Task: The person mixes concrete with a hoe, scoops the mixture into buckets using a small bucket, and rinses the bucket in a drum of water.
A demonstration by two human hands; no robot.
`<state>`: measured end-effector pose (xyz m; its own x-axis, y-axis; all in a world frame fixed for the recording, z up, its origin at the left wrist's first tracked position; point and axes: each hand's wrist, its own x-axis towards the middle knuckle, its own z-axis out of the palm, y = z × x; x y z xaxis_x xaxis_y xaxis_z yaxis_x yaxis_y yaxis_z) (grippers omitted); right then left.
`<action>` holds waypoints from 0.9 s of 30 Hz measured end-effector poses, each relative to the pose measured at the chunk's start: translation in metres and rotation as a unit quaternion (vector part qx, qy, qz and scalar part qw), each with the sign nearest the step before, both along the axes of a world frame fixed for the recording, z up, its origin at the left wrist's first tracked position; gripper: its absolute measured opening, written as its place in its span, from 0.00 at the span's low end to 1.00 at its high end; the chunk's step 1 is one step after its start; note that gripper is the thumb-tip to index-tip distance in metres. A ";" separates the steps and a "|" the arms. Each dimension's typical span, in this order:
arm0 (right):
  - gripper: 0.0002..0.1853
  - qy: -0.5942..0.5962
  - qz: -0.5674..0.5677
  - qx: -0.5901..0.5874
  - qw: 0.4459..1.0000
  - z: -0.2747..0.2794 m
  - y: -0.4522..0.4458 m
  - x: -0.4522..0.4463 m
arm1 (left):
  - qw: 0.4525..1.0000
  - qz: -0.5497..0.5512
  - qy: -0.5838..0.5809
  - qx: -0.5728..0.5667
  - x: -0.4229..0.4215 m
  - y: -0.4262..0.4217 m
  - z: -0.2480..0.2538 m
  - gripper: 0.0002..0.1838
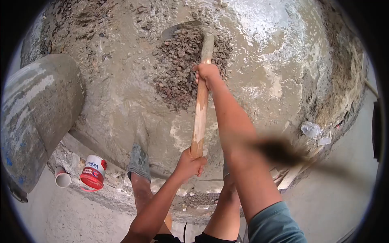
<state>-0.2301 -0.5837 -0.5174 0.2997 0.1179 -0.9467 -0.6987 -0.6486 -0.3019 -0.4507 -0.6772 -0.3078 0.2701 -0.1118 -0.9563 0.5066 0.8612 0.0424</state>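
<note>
A long-handled hoe [200,117] with a pale, worn wooden handle slants up the middle of the head view. Its grey metal blade [178,28] lies at the far end, against a heap of wet, reddish-brown gravel [178,65]. My right hand [208,73] is wrapped round the upper handle, not far below the blade. Lower down, my left hand [189,165] grips the handle near its butt end. Both hands are closed. Part of the blade is hidden by gravel and the handle's head.
Wet grey cement slurry [251,81] surrounds the gravel. A mud-caked rounded container [44,109] stands at left, near a Vinilex paint bucket [93,172] and a small white cup [63,179]. Crumpled plastic [311,129] lies at right. A blurred dark shape [281,152] crosses my right arm. Rubber boots [139,164] cover my feet.
</note>
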 end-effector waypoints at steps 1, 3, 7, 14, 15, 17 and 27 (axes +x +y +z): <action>0.06 -0.021 -0.020 -0.009 1.000 0.003 -0.002 -0.011 | 1.000 -0.016 0.004 0.016 -0.016 -0.002 -0.006 0.09; 0.04 -0.042 -0.013 -0.049 0.998 0.005 -0.019 -0.043 | 0.999 -0.016 0.023 0.029 -0.055 -0.015 -0.003 0.09; 0.08 -0.046 0.074 -0.119 0.989 0.015 -0.093 -0.130 | 0.999 -0.012 0.041 -0.015 -0.131 -0.085 0.034 0.08; 0.10 -0.026 0.124 -0.130 0.983 0.112 -0.236 -0.268 | 0.963 -0.149 0.110 -0.197 -0.265 -0.224 0.106 0.12; 0.10 0.031 0.109 -0.145 0.983 0.142 -0.233 -0.262 | 0.951 -0.238 0.029 -0.196 -0.236 -0.206 0.124 0.09; 0.08 0.045 0.026 -0.084 0.995 0.151 -0.229 -0.237 | 0.962 -0.225 -0.001 -0.157 -0.216 -0.201 0.124 0.11; 0.07 -0.152 -0.051 0.268 0.950 0.013 0.081 0.134 | 0.897 -0.188 -0.073 0.392 0.093 0.099 -0.124 0.21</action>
